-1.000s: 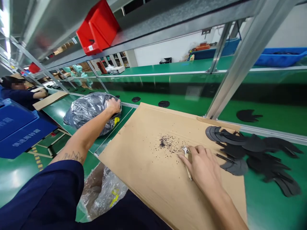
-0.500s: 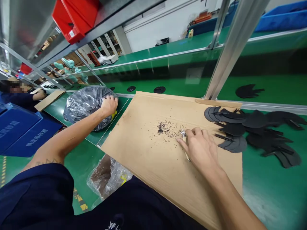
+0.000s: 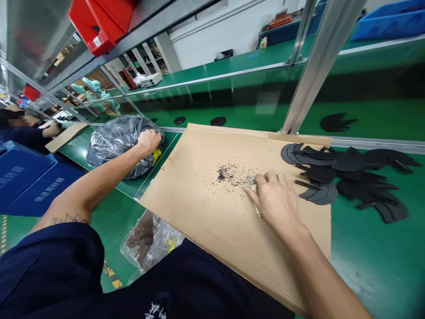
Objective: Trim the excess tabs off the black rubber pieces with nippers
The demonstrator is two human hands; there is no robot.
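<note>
My left hand (image 3: 150, 141) is stretched out with curled fingers against the right side of a clear plastic bag (image 3: 113, 137) that looks full of dark pieces. What its fingertips grip is hidden. My right hand (image 3: 275, 197) rests over the cardboard sheet (image 3: 199, 217), closed around nippers (image 3: 253, 181) with a silver head and cream handles. Just left of the nippers lies a scatter of tiny black scraps (image 3: 226, 173), densest at its left. To the right of this hand, fanned rows of flat, rounded black plastic parts (image 3: 318, 192) overlap the cardboard and green table.
A metal post (image 3: 310, 88) rises behind the cardboard. A red bin (image 3: 99, 26) hangs from the upper rail. Blue crates (image 3: 33, 181) stand at left, near a co-worker's arm (image 3: 51, 130). Another plastic bag (image 3: 156, 243) sits below the table edge.
The view has shifted slightly. Both hands keep nearly the same places, the left at the bag and the right around the nippers.
</note>
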